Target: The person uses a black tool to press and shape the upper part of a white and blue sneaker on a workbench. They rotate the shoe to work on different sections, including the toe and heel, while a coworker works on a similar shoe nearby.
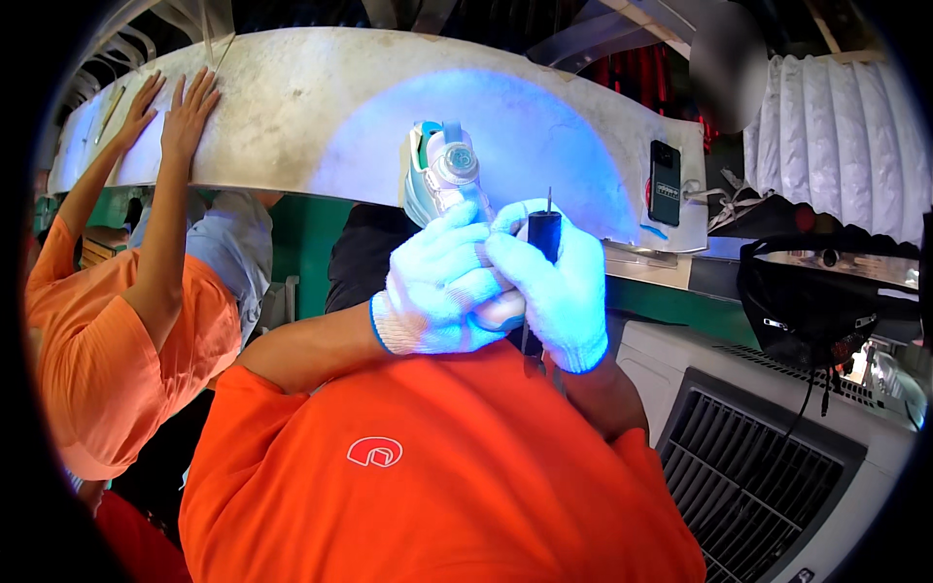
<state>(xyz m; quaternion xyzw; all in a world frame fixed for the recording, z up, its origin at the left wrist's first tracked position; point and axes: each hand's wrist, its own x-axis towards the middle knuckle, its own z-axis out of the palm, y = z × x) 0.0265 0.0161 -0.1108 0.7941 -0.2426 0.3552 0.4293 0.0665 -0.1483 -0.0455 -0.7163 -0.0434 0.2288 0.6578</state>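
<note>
A white and pale-blue shoe (421,197) with a round clear dial (457,160) on it lies partly over the table's near edge. My left hand (442,287), in a white knit glove, is wrapped over the shoe and hides its middle; a rounded white end shows below the fingers. Also gloved, my right hand (559,287) grips a black-handled tool (545,233) whose thin metal tip points up and away from me. Its fingers touch those of my left hand. Both hands are closed. Bluish light falls on the gloves, the shoe and the tabletop around them.
The long, pale, stained table (277,107) curves across the view. On its right end lies a dark phone (665,185). At left, a person in orange rests both hands (185,117) on the tabletop. A black bag (812,291) sits on the grilled white machine (646,364) at right.
</note>
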